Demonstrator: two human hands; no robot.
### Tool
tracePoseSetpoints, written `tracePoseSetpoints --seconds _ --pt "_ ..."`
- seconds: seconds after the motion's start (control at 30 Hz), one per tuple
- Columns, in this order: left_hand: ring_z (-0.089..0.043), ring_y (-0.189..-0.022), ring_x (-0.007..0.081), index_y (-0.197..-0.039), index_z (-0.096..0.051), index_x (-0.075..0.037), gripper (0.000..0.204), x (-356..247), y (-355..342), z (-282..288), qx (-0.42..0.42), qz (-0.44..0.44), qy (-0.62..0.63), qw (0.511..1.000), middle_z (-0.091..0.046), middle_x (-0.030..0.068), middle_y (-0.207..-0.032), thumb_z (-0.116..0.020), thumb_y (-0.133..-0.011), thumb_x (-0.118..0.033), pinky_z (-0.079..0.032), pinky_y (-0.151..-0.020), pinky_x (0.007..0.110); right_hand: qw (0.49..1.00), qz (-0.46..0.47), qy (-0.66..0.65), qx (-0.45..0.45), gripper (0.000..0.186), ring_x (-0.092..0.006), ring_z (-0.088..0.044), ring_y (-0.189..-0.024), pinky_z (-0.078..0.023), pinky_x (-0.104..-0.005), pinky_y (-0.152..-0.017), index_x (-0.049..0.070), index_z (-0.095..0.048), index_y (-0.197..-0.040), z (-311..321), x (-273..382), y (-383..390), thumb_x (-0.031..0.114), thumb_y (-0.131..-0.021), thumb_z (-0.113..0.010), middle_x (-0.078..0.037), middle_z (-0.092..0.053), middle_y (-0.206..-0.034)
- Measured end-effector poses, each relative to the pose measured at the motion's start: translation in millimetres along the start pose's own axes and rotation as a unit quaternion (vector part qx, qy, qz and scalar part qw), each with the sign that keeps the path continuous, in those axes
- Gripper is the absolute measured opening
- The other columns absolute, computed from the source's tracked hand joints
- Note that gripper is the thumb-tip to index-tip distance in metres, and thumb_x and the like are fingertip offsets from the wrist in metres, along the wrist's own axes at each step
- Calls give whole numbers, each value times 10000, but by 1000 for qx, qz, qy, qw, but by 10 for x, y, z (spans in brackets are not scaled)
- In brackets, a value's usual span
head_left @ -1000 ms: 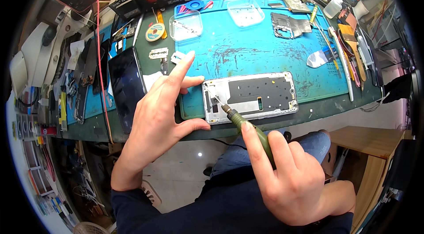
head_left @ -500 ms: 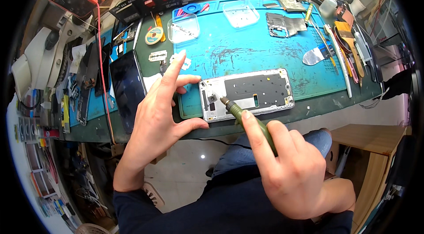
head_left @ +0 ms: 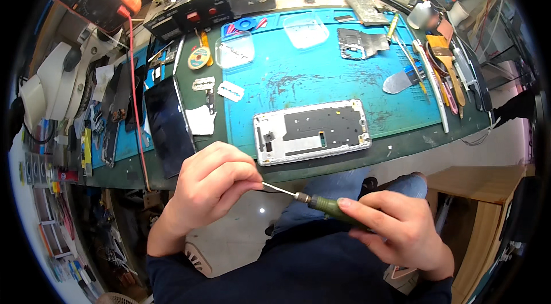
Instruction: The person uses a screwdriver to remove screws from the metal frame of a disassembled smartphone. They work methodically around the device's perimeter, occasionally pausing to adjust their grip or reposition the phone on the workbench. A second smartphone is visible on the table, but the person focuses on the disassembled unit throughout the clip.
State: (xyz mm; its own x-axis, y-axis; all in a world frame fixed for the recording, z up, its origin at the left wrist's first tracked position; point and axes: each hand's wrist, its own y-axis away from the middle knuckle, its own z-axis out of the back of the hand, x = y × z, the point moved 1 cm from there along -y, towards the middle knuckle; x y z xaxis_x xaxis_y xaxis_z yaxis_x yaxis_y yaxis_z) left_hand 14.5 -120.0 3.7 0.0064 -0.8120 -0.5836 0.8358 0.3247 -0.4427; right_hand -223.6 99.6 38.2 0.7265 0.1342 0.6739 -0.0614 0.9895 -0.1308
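Note:
My right hand (head_left: 402, 229) is wrapped round the green handle of a slim hand tool (head_left: 327, 205), whose thin, pale shaft points left from a metal collar. At the shaft's far end, the fingertips of my left hand (head_left: 215, 186) are pinched together on the tip, which they hide. Both hands hang in front of the bench edge. Just beyond them lies a silver phone frame (head_left: 304, 142) with a dark inner panel and a small slot, flat across the front edge of the blue mat (head_left: 275, 63). Neither hand touches it.
Left of the mat lie a dark phone screen (head_left: 168, 126), razor blades (head_left: 231, 91) and white paper (head_left: 200, 120). Clear plastic trays (head_left: 306, 30) and a dark metal phone part (head_left: 359, 44) are farther back. A brush (head_left: 447, 51) and several tools line the right side.
My left hand has left the phone frame and come nearer, closing on the shaft tip. The tool has lifted off the frame and moved toward me, its shaft now pointing left.

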Motion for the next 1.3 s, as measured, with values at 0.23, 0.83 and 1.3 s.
tracePoseSetpoints --seconds 0.23,0.83,1.3 --pt "-672 -775 252 -869 -679 -50 199 -232 84 -18 -65 -105 -89 988 -692 76 -874 -842 -758 -71 -534 -648 357 956 -62 -275 83 605 -255 -694 -790 -546 -315 -675 44 -636 -1487 168 -144 216 72 -909 -811 -119 -717 -992" --pt "-683 -754 128 -1033 -806 -97 215 -325 -226 -618 62 -182 11 981 -705 -43 -828 -794 -956 -297 -532 -712 274 936 -1 344 -76 512 -223 -638 -771 -476 -367 -656 188 -782 -1296 1072 -760 -22 29 -811 -750 -34 -659 -968" --pt "-613 -1285 365 -1338 -713 -45 648 47 -515 -457 137 32 -122 982 -643 151 -1461 -838 -828 -426 -496 -1056 497 919 52 390 18 521 -174 -621 -762 -464 -330 -643 246 -791 -1278 1212 -1028 -462 144 -770 -740 -4 -653 -973"
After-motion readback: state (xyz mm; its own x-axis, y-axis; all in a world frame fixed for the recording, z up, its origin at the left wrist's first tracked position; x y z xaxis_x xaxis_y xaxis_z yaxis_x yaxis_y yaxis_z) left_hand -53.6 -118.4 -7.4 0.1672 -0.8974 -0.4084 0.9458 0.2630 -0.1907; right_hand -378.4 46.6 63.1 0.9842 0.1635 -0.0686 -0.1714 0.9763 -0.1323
